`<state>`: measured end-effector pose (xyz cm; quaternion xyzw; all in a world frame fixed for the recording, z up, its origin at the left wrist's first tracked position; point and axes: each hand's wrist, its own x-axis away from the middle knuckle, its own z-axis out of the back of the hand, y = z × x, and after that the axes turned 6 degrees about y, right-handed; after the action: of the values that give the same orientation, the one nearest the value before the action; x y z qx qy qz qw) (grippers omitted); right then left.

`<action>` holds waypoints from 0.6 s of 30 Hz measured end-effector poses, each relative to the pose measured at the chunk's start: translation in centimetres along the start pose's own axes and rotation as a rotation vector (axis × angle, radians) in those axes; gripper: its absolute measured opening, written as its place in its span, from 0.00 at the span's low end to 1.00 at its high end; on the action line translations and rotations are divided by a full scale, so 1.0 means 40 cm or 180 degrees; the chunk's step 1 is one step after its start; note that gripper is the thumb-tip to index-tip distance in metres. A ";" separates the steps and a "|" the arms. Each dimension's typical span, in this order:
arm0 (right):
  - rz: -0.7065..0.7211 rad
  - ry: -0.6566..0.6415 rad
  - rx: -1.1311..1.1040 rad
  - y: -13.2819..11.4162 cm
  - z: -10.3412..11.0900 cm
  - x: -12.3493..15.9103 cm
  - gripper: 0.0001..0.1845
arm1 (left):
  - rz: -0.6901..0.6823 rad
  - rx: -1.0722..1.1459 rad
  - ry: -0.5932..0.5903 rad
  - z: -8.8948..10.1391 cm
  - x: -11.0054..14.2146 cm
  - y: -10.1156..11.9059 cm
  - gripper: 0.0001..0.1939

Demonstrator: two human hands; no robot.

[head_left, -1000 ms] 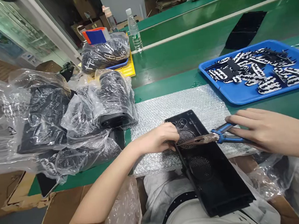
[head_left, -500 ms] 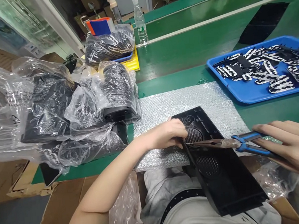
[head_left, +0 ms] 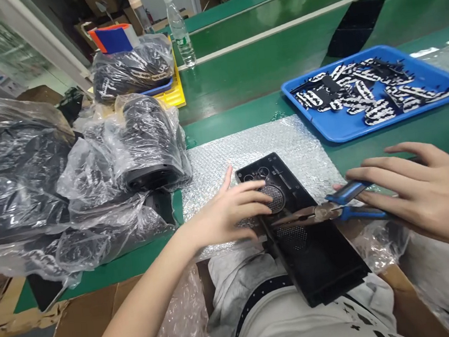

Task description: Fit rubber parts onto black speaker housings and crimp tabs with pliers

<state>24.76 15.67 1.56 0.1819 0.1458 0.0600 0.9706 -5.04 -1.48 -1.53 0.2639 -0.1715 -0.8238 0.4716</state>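
A long black plastic housing (head_left: pixel 324 259) with two round speaker grilles lies tilted over my lap, its far end on the bubble wrap (head_left: pixel 216 164). Long-nose pliers (head_left: pixel 320 213) with blue-and-black handles are in my right hand (head_left: pixel 421 192). Their handles are spread a little, and the jaw tips are at the housing's left wall, near the lower grille. Whether the jaws grip anything is too small to make out. My left hand (head_left: pixel 224 211) rests at the housing's left edge, fingers stretched out over the upper grille (head_left: pixel 273 198), holding nothing.
A blue tray (head_left: pixel 340 135) of black-and-white striped parts stands on the right. Plastic-wrapped black housings (head_left: pixel 146 139) crowd the left. Behind them are a yellow tray (head_left: pixel 179 90), a bagged bundle (head_left: pixel 131 69) and a water bottle (head_left: pixel 180 32). A dark panel (head_left: pixel 356 26) lies farther back.
My left hand has let its pinch at the housing's edge go and spread its fingers. The pliers' handles have opened wider, and my right fingers have loosened. The camera view has shifted to the right.
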 end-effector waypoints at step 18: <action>-0.0020 0.0081 -0.0370 -0.018 -0.043 -0.013 0.16 | 0.0152 0.0180 0.0388 -0.065 -0.001 0.037 0.09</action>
<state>23.77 15.47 -0.10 0.1239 0.1550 0.0677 0.9778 -2.47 -2.26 -2.80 0.3226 -0.1719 -0.7895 0.4930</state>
